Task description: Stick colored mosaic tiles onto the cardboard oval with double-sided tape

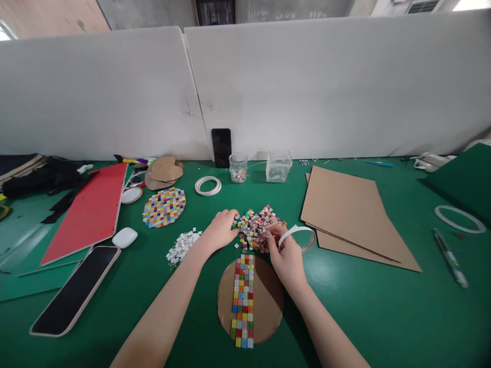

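A pile of small colourful tiles (256, 229) lies on the green table between my hands. My left hand (224, 228) is at the pile's left edge, fingers bent together; whatever they hold is too small to make out. At the pile's right side my right hand (284, 255) has its fingertips among the tiles, with a roll of white tape (309, 240) around or against its fingers. Below the pile lies a round cardboard disc (268, 301), with a strip of coloured tiles (244, 301) running down its left half.
White tile pieces (183, 247) and a tiled disc (164, 207) lie left. Behind stand a cup (238, 168), a clear box (279, 167) and a phone (221, 148). Cardboard sheets (345, 209) lie right; another phone (76, 291) and a red board (92, 209) are far left.
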The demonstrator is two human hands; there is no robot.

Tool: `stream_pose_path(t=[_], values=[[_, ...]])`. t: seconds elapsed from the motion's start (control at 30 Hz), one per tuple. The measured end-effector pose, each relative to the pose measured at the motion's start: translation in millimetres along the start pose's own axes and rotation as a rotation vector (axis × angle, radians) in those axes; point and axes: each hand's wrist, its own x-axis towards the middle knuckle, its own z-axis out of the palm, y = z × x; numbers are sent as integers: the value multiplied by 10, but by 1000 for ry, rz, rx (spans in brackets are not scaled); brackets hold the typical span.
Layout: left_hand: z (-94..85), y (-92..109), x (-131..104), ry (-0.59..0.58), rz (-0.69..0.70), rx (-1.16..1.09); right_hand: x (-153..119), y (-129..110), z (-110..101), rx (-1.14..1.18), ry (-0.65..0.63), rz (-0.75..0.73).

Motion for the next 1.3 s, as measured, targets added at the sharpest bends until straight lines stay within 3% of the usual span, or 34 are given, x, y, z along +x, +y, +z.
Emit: stream_pose_path(t=[0.13, 0.23, 0.53, 0.83, 1.03, 1.3], values=[[-19, -144, 33, -20, 25, -62, -21, -7, -5, 44, -38, 67], [-40, -179, 49, 17, 38, -89, -32, -39, -15, 67, 5, 99], [198, 6, 130, 185, 132, -64, -18, -69, -1, 172, 101, 121], [309, 71, 146, 221, 139, -74, -38, -71, 3, 230, 99, 129], [241, 124, 114, 251, 117, -78, -30, -40, 9, 257, 118, 112], [127, 48, 129, 302, 111, -113, -29, -68, -3, 217, 159, 46]])
